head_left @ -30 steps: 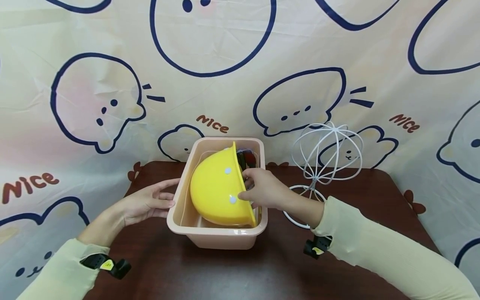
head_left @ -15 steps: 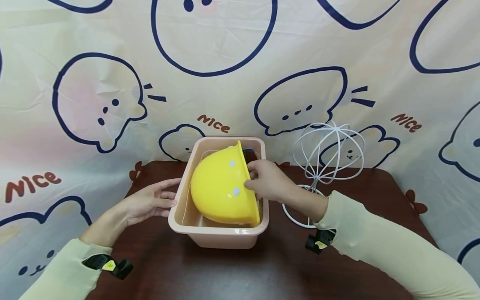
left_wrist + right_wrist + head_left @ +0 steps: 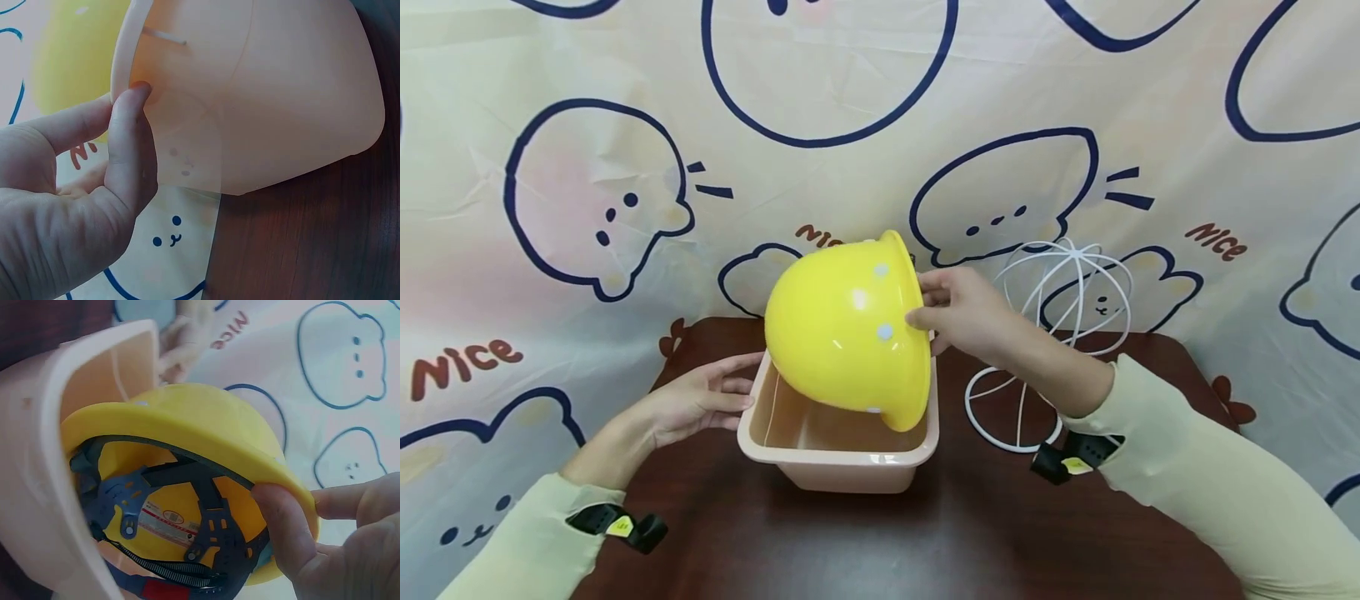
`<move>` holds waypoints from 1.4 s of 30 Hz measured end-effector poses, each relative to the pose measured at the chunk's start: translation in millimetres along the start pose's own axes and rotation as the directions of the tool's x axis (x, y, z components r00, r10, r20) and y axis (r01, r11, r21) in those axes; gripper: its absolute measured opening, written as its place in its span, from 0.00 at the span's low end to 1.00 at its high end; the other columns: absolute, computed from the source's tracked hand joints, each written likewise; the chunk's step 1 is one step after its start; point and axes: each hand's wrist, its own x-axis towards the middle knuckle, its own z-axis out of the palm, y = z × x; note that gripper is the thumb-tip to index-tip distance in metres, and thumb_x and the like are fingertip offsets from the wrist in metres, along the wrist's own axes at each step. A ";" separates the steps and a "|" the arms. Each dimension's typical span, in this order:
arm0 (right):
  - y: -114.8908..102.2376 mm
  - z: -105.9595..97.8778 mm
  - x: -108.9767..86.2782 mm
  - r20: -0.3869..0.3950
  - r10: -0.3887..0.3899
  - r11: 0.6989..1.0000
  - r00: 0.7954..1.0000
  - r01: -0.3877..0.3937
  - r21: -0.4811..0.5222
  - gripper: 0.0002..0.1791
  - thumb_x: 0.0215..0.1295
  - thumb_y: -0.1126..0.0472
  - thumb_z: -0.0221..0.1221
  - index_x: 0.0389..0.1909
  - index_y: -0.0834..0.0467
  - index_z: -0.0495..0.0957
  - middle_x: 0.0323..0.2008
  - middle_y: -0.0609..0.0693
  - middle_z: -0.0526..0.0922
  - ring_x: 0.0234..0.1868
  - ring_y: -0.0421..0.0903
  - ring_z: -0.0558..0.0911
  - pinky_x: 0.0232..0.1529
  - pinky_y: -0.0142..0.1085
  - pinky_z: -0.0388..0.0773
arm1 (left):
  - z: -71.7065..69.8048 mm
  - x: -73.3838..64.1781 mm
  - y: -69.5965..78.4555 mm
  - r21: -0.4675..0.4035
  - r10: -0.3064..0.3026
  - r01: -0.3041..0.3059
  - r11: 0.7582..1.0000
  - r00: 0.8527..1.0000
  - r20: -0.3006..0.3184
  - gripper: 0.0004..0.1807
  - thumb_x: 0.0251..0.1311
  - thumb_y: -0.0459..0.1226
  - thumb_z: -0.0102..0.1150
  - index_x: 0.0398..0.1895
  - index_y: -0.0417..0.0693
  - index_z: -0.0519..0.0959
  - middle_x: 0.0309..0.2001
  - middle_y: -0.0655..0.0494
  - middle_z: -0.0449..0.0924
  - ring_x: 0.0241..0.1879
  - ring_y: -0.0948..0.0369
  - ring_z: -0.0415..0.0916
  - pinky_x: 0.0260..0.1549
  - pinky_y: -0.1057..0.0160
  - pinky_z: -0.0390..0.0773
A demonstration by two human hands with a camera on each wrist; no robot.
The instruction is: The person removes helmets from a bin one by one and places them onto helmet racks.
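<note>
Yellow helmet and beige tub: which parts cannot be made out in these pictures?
Head view: far end of the tub, hidden behind the helmet.
Right wrist view: print on the helmet's inner label, too small and blurred.
Left wrist view: helmet, blurred, cut off by top edge.

Your right hand [image 3: 334, 547] pinches the brim [image 3: 156, 425] of the yellow helmet [image 3: 219, 403], digits on both sides. Hollow turned to the camera: dark harness [image 3: 203, 481] across it, white label [image 3: 165, 522] on the inner shell, ribbed strap [image 3: 169, 570] below, red piece [image 3: 164, 589] near the bottom edge. Pale tub [image 3: 34, 462] at left; your blurred left hand [image 3: 179, 347] beside its far end. Dark tabletop [image 3: 56, 325] upper left, printed backdrop [image 3: 294, 437] behind.
</note>
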 end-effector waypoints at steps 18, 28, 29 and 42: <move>-5.9 -18.4 -16.6 -0.118 -0.106 0.958 0.987 0.133 0.254 0.26 0.73 0.70 0.57 0.71 0.64 0.68 0.56 0.60 0.83 0.46 0.52 0.89 0.43 0.41 0.87 | 10.6 -18.6 22.4 0.271 0.157 -0.077 0.960 0.945 -0.288 0.33 0.75 0.42 0.56 0.75 0.34 0.60 0.65 0.32 0.67 0.50 0.59 0.80 0.48 0.60 0.86; 12.3 -9.0 -17.8 -0.227 -0.102 0.884 0.969 0.193 0.425 0.26 0.74 0.69 0.56 0.72 0.64 0.67 0.59 0.60 0.82 0.46 0.47 0.89 0.45 0.38 0.86 | 48.5 -23.5 49.0 0.125 0.176 -0.145 0.981 0.940 -0.292 0.36 0.76 0.43 0.53 0.78 0.34 0.52 0.69 0.32 0.62 0.55 0.56 0.80 0.50 0.63 0.84; 14.6 -6.8 -17.7 -0.237 -0.106 0.873 0.966 0.205 0.442 0.26 0.75 0.69 0.56 0.71 0.64 0.68 0.59 0.60 0.82 0.46 0.47 0.89 0.44 0.37 0.86 | 53.2 -22.3 50.4 0.097 0.170 -0.148 0.984 0.944 -0.281 0.37 0.77 0.44 0.52 0.78 0.34 0.52 0.69 0.32 0.62 0.56 0.55 0.80 0.51 0.63 0.83; 37.9 24.4 -10.2 -0.304 -0.141 0.695 0.942 0.313 0.647 0.24 0.77 0.70 0.51 0.71 0.66 0.66 0.52 0.53 0.84 0.39 0.41 0.86 0.42 0.32 0.86 | 99.1 -8.8 55.1 -0.302 0.253 -0.324 0.897 0.935 -0.250 0.33 0.74 0.32 0.55 0.76 0.35 0.54 0.59 0.50 0.75 0.53 0.61 0.82 0.55 0.62 0.81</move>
